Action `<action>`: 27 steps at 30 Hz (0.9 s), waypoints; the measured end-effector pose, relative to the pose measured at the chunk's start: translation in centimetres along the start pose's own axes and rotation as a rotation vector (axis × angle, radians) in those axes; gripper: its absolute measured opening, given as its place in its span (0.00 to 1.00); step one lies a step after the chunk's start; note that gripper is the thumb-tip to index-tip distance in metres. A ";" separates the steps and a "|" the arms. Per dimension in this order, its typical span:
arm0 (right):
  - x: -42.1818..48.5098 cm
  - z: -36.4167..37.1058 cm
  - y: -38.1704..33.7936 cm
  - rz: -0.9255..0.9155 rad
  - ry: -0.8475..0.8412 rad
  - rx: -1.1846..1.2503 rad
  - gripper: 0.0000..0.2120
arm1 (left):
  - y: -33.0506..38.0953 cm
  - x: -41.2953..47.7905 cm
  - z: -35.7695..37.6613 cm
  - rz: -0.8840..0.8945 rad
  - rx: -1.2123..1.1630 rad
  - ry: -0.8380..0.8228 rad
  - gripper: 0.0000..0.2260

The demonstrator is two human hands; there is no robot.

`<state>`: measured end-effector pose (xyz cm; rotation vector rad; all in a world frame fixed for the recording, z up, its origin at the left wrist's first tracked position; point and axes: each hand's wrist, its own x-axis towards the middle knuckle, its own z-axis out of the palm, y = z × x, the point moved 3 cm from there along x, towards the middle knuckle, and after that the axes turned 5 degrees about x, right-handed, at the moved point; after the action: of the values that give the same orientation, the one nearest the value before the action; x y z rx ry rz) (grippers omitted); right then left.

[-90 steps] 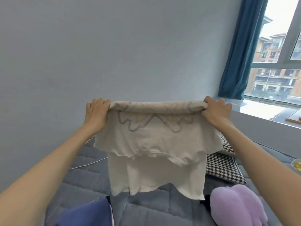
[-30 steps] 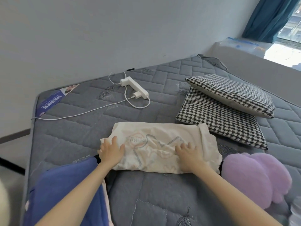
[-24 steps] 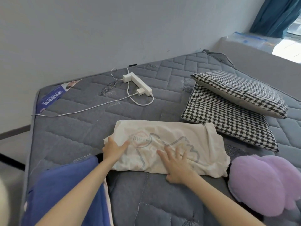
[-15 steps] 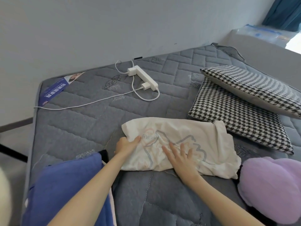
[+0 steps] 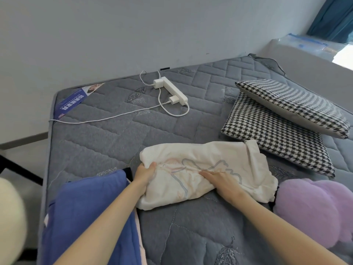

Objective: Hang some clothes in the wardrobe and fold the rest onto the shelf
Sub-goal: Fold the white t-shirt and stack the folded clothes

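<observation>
A folded cream T-shirt [image 5: 210,155] with a faint outline print lies crumpled on the grey quilted bed [image 5: 107,138], a little towards the near edge and roughly midway between the left and right sides. The left hand [image 5: 144,174] grips the shirt's left end, its fingers curled into a bunch of fabric. The right hand [image 5: 221,181] lies flat on the middle of the shirt, fingers straight and together, pressing the cloth down along a crease. Just beside the left forearm, at the near left corner of the bed, sits a blue garment [image 5: 89,207] in a heap, with a thin pink edge showing under it. A purple plush cushion [image 5: 315,211] rests at the near right, touching the shirt's right end. Beyond the shirt on the right side lie two black-and-white houndstooth pillows, the upper pillow [image 5: 294,106] overlapping the lower pillow [image 5: 277,140], whose near corner is close to the shirt. Towards the far edge a white power strip [image 5: 172,90] lies with two white adapters plugged in, and a white cable [image 5: 114,116] runs from it to the left edge. A blue label [image 5: 74,100] marks the far left corner. A blue curtain [image 5: 332,18] shows at the upper right.
</observation>
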<state>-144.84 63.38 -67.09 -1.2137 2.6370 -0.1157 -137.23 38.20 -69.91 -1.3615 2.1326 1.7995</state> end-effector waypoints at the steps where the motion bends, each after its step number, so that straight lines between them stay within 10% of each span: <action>1: -0.7 0.0 0.1 -0.010 -0.015 0.013 0.36 | -0.3 -0.5 -0.1 -0.001 -0.005 0.006 0.21; 12: -4.5 0.4 -1.4 0.098 -0.405 0.271 0.37 | -3.5 -4.7 -0.4 0.024 0.262 0.013 0.33; 17: -2.4 -1.2 -4.0 0.020 -0.072 0.302 0.28 | -4.2 -5.0 -0.5 0.027 0.240 0.035 0.33; 27: -0.5 5.8 -6.8 0.100 -0.114 0.150 0.28 | -4.7 -3.9 1.0 0.036 -0.016 0.052 0.16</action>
<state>-138.07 59.51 -71.43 -1.0083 2.5341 -0.2158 -132.45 41.54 -71.81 -1.3968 2.1868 1.8182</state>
